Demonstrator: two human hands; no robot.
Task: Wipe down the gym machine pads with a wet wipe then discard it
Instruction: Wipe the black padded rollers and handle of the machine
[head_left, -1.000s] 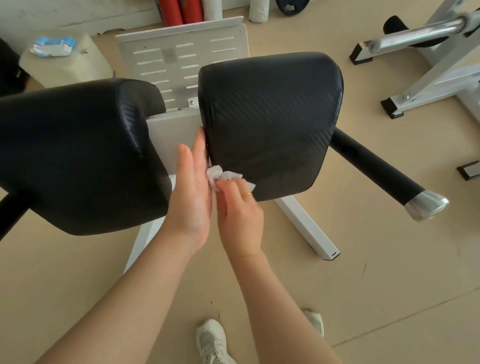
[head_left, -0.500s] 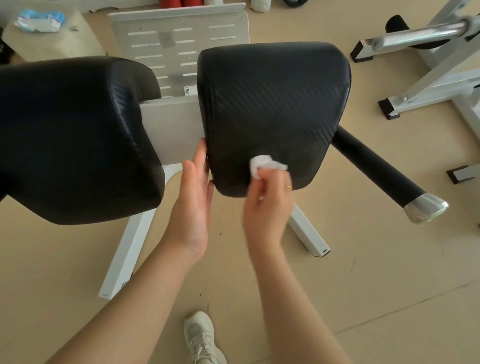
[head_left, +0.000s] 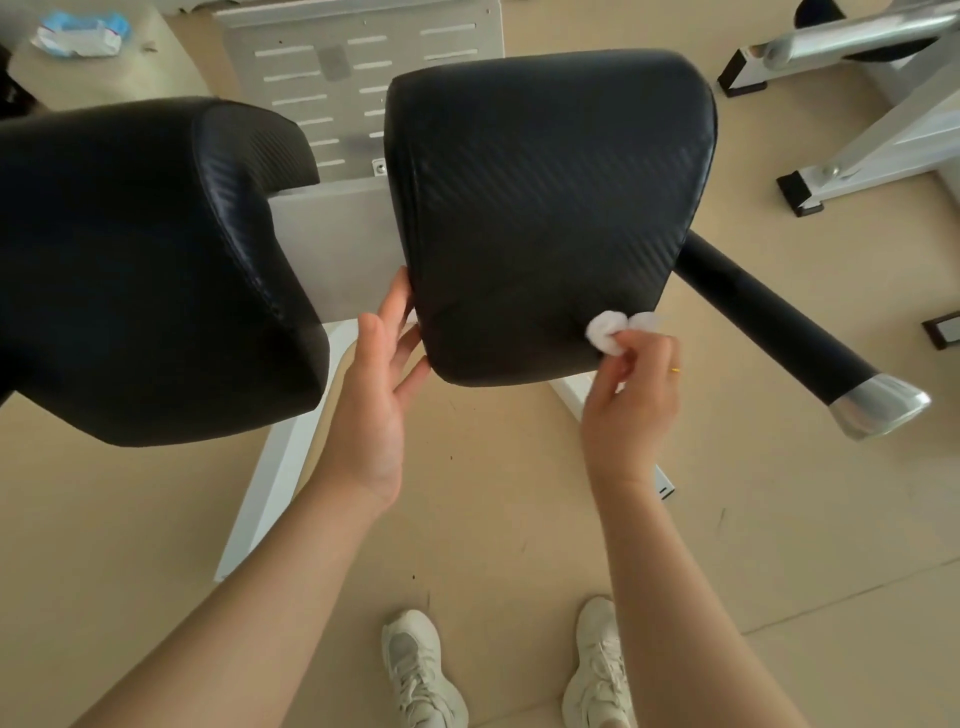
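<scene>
Right pad (head_left: 550, 208), lower right corner: wet wipe (head_left: 607, 332), bunched, pinched in right hand (head_left: 631, 395) fingertips. Left hand (head_left: 379, 374), fingers straight, slightly spread, steadies pad's near-left edge. Advice: overlap strokes, firm pressure; 1 pad, left pad (head_left: 145, 270), likely pending.

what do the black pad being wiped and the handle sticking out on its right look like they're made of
The black right-hand pad looks like vinyl or faux leather over padding: a fine carbon-fibre-style weave with a soft sheen and rounded edges. The black cylindrical handle looks matte, probably rubber or foam grip, ending in a shiny silver cap, seemingly polished metal or chromed plastic.
</scene>
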